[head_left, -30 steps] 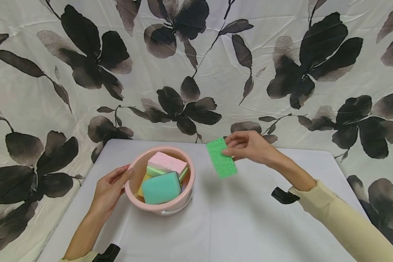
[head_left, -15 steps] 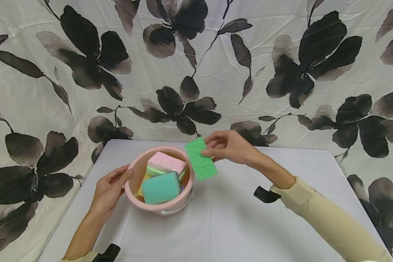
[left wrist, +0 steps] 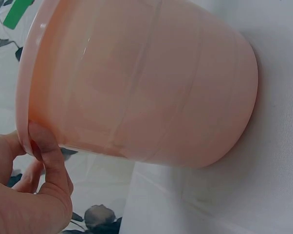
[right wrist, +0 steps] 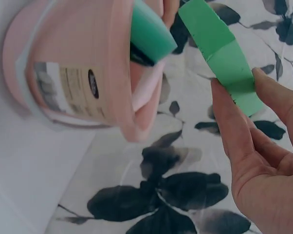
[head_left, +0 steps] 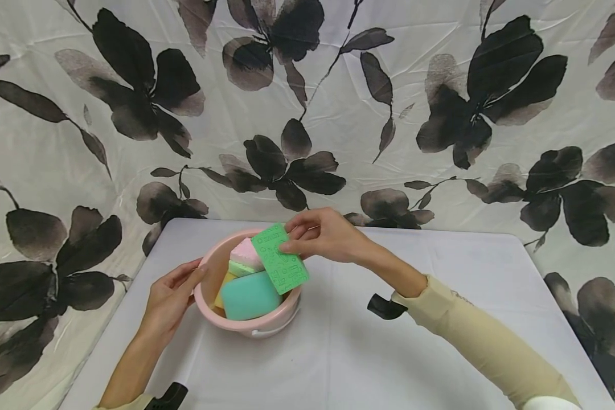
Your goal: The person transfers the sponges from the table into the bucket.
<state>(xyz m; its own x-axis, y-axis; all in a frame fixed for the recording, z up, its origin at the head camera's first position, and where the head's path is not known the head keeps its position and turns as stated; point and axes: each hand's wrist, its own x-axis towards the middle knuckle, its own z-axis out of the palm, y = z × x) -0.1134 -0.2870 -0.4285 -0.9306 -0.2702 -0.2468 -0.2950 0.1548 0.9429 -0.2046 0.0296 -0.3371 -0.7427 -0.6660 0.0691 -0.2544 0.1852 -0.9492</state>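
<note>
A pink bucket (head_left: 208,310) stands on the table, holding a teal sponge (head_left: 250,296), a pink-and-green sponge (head_left: 246,254) and a bit of something yellow (head_left: 226,281). My left hand (head_left: 171,299) pinches the bucket's rim at its left side; the left wrist view shows thumb and finger (left wrist: 46,141) on either side of that rim. Over the bucket's right part, my right hand (head_left: 325,234) pinches a thin green sponge (head_left: 279,259) with an embossed pattern. It covers part of the pink sponge. From the right wrist view, this green sponge (right wrist: 222,56) is above the rim, apart from the bucket.
A white cloth covers the table (head_left: 379,341). Behind it hangs a floral curtain (head_left: 379,125). The bucket's white handle (head_left: 277,330) lies down along its front right side, by a paper label (right wrist: 71,87).
My right hand has moved left with the green sponge, from right of the bucket to over its opening. The left hand keeps its place on the rim.
</note>
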